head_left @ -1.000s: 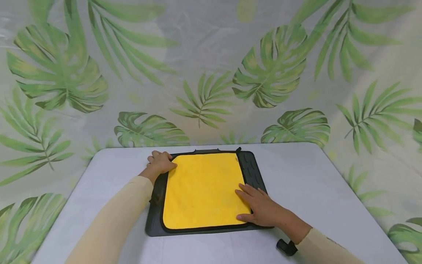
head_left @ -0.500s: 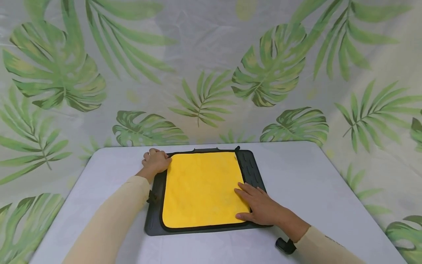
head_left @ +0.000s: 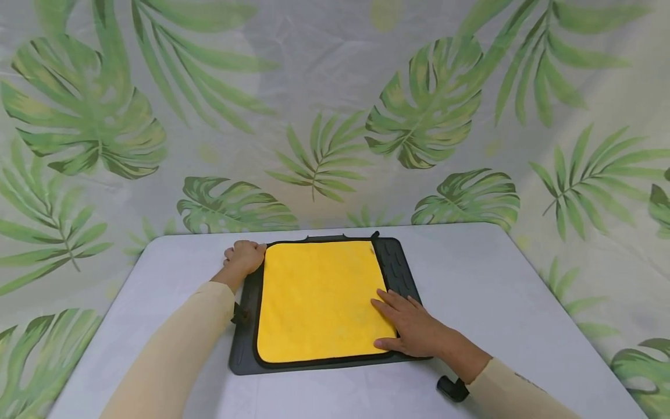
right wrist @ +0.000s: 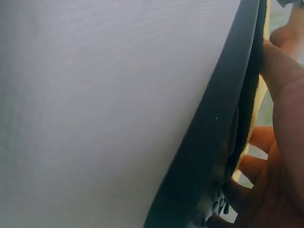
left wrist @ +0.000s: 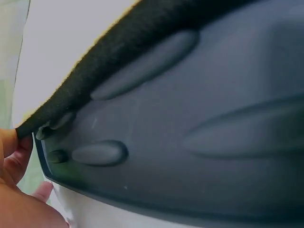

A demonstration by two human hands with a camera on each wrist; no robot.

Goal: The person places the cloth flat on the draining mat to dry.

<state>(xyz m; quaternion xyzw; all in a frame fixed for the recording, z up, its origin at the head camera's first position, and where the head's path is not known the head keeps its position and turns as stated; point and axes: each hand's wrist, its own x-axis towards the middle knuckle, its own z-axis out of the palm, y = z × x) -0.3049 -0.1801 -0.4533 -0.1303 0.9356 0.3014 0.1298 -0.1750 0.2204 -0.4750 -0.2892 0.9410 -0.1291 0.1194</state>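
Head view shows a yellow cloth [head_left: 321, 299] with a dark hem spread flat on a black ribbed mat [head_left: 399, 273], which lies on the pale grey desk [head_left: 497, 279] in front of a leaf-print backdrop [head_left: 335, 105]. The left hand [head_left: 243, 256] sits at the far-left corner of the cloth, its fingers curled. In the left wrist view the fingers [left wrist: 14, 152] pinch the dark hem [left wrist: 104, 61] right at its corner, just above the mat's raised ribs [left wrist: 99, 153]; holding the tip of the corner likely gives control of the whole edge.

The right hand [head_left: 410, 326] lies flat, fingers spread and straight, across the near-right part of the cloth, with its outer side over the mat's exposed right strip. It presses down and grips nothing. Judging by that posture, it serves as an anchor, keeping cloth and mat from sliding while the other hand works the opposite corner. The right wrist view shows only the mat's edge [right wrist: 213, 142] against the desk, with fingers [right wrist: 285, 109] resting over it.

A small black object [head_left: 452, 389] sits by the right sleeve; what it is cannot be made out.
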